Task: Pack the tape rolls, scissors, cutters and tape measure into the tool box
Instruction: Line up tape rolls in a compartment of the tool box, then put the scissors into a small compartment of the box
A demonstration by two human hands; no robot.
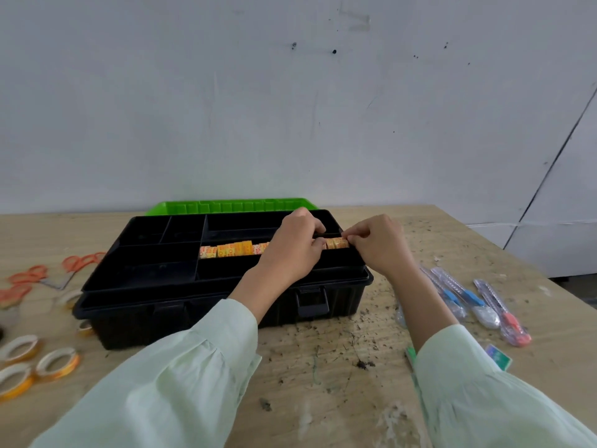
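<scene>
A black tool box [206, 312] stands open mid-table with its green lid [226, 206] folded back. Its top tray holds a row of yellow-orange tape rolls [232, 248] in a long middle compartment. My left hand [290, 244] curls its fingers over the row's right part. My right hand [374, 240] pinches the tape rolls at the row's right end [337, 243]. Loose tape rolls [56, 363] lie at the front left. Orange-handled scissors [35, 274] lie left of the box. Several wrapped cutters [478, 302] lie on the right.
The wooden table [323, 367] is scratched and stained. A small blue-green packet [499, 355] and a green item [410, 355] lie near my right sleeve. A pale wall rises right behind the box. The table's right edge runs diagonally past the cutters.
</scene>
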